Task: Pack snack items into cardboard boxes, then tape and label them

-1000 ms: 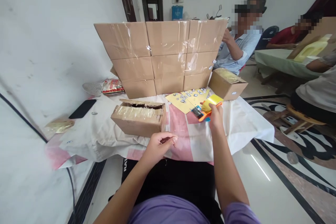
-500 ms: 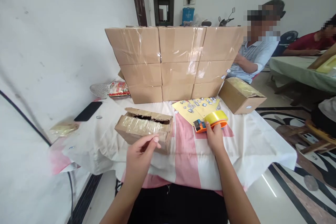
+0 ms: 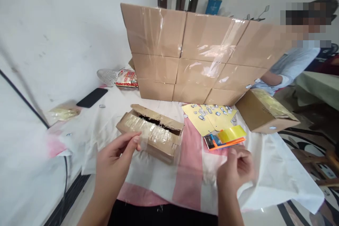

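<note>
My left hand (image 3: 119,153) pinches the end of a thin strip of clear tape between thumb and fingertips, at the front of a small cardboard box (image 3: 174,152). This box lies on the table, its torn top flap raised over a dark gap, with shiny tape across the front part. The strip shows only faintly as it runs right toward my right hand (image 3: 235,171), which is closed, blurred and seems to grip its other end. Just beyond the right hand, an orange tape dispenser (image 3: 225,144) with a yellow roll (image 3: 233,134) lies on the cloth, apart from the fingers.
Taped cardboard boxes (image 3: 201,49) form a wall at the back. Yellow sheets (image 3: 212,118) with small stickers lie before it, a larger carton (image 3: 261,113) at right. On the left are a phone (image 3: 92,97), a red-and-white packet (image 3: 127,78) and a strainer (image 3: 106,76). A person (image 3: 293,61) sits behind.
My right hand has let go of the tape dispenser and drawn back toward me. My left hand has shifted left, still pinching. The view has turned left and tilted down.
</note>
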{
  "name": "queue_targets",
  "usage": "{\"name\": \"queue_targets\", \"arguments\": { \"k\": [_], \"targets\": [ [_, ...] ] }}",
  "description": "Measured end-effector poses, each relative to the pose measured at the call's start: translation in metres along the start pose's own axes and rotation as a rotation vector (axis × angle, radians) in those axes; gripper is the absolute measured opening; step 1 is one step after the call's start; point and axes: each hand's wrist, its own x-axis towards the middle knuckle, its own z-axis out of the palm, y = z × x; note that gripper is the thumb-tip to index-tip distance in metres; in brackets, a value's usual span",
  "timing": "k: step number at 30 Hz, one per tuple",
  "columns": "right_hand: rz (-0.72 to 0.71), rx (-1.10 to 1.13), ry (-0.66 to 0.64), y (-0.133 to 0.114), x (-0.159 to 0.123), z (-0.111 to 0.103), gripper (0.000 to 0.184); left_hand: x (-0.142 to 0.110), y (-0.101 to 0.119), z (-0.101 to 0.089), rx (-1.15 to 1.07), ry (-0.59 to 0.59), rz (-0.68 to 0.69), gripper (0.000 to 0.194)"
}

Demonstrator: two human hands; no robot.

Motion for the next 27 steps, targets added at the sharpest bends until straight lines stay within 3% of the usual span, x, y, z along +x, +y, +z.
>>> {"name": "queue_targets", "arguments": {
  "k": [2,4,6,8,10,13,17,20,23,27],
  "targets": [
    [-0.071,0.144,-0.369,-0.048,0.001,0.029,0.012,-0.006,0.002,-0.001,0.03,-0.089,0.065,0.027],
    [-0.156,0.191,-0.773,-0.089,0.007,0.056,0.022,-0.01,0.008,-0.004,0.051,-0.18,0.135,0.024],
    [-0.229,0.159,-1.009,-0.118,0.014,0.073,0.025,-0.013,0.015,-0.007,0.071,-0.225,0.204,0.023],
    [-0.267,0.097,-1.129,-0.131,0.02,0.077,0.014,-0.015,0.021,-0.011,0.101,-0.222,0.297,0.02],
    [-0.261,0.065,-1.176,-0.133,0.022,0.068,0.006,-0.017,0.024,-0.013,0.127,-0.235,0.431,0.018],
    [-0.24,0.041,-1.147,-0.128,0.013,0.043,0.002,-0.022,0.023,-0.011,0.106,-0.321,0.62,0.018],
    [-0.34,-0.093,-1.025,-0.127,-0.002,0.021,0.007,-0.033,0.015,-0.009,0.044,-0.444,0.685,0.02],
    [-0.461,-0.142,-1.035,-0.129,-0.004,0.021,0.011,-0.042,0.005,-0.014,0.067,-0.517,0.531,0.022],
    [-0.508,-0.14,-1.05,-0.131,0.007,0.024,0.018,-0.041,-0.012,-0.024,0.282,-0.544,0.335,0.031],
    [-0.385,-0.009,-0.833,-0.142,0.032,0.029,0.019,-0.02,-0.037,-0.044,0.424,-0.326,0.102,0.027]
  ]
}}
